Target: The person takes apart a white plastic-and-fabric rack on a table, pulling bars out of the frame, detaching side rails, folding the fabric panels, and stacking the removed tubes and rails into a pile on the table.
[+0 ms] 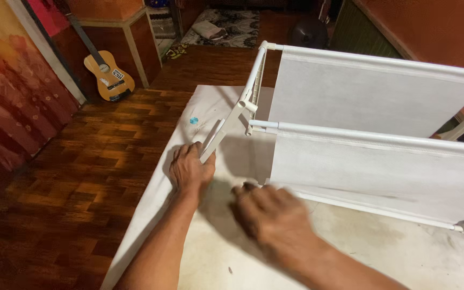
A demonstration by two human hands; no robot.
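Two hands work a white fabric rack [371,134] on a white sheet [350,252]: left hand [191,169] clamped on its end frame [226,129], right hand [267,212] blurred, grip unclear. A guitar [108,72] stands well beyond, past the open wooden floor [81,172].

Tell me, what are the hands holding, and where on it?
The left hand grips the lower end of the white side bracket of a fabric-shelf rack. The right hand is blurred near the bottom rail; its grip cannot be told.
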